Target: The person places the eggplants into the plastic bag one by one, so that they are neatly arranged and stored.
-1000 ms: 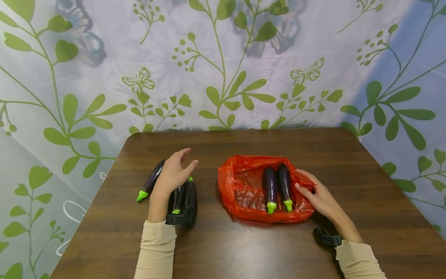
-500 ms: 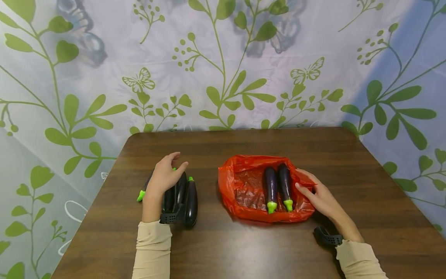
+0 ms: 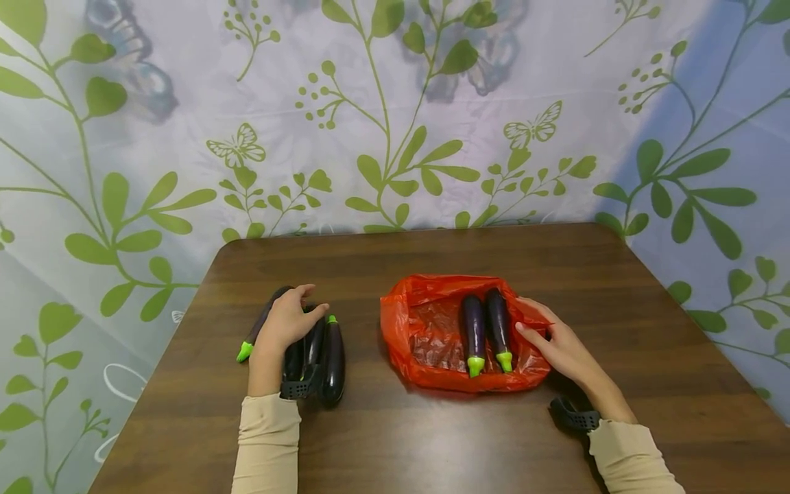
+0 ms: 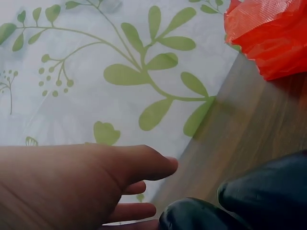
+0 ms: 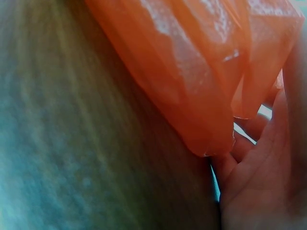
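My left hand [image 3: 282, 329] is over a group of dark purple eggplants, thumb and fingers apart; whether it touches them I cannot tell. One eggplant [image 3: 334, 363] lies right of the hand, another [image 3: 315, 342] beside it is partly covered, and one with a green cap [image 3: 259, 326] slants out at the left. In the left wrist view, two eggplant ends [image 4: 268, 191] show beside the hand [image 4: 91, 177]. My right hand [image 3: 564, 350] holds the right edge of an open red plastic bag [image 3: 432, 336]. Two eggplants [image 3: 474, 326] lie inside, green caps towards me.
The brown wooden table [image 3: 444, 439] carries everything. Behind it hangs a pale cloth [image 3: 444, 171] with green leaves and butterflies. A black wrist device [image 3: 574, 415] sits under my right wrist, near the table surface.
My left hand has moved left and slightly down, from above the table beside the eggplants to over them. The right hand keeps its hold on the bag. The head view has shifted slightly.
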Demonstrator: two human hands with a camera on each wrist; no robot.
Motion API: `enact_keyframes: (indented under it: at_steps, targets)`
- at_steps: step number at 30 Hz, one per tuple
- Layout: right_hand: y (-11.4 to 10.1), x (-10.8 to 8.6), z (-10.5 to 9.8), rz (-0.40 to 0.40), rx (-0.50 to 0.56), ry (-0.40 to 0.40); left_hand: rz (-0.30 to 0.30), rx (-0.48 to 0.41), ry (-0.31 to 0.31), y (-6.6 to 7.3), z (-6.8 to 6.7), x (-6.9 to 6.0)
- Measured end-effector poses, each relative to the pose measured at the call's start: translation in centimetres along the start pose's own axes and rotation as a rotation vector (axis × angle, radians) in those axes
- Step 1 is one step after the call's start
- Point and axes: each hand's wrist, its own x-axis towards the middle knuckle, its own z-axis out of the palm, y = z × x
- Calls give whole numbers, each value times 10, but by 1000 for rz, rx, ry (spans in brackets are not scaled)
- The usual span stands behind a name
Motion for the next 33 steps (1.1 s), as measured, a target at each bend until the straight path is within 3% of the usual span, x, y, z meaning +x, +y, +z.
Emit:
enact_keyframes:
  at_steps: [21, 33]
  targets:
    - [-1, 0, 0, 11, 0, -3, -12, 56, -41, -1, 2, 1]
    - [0, 0, 0, 5, -11, -6, 39, 54, -36, -3, 5, 4]
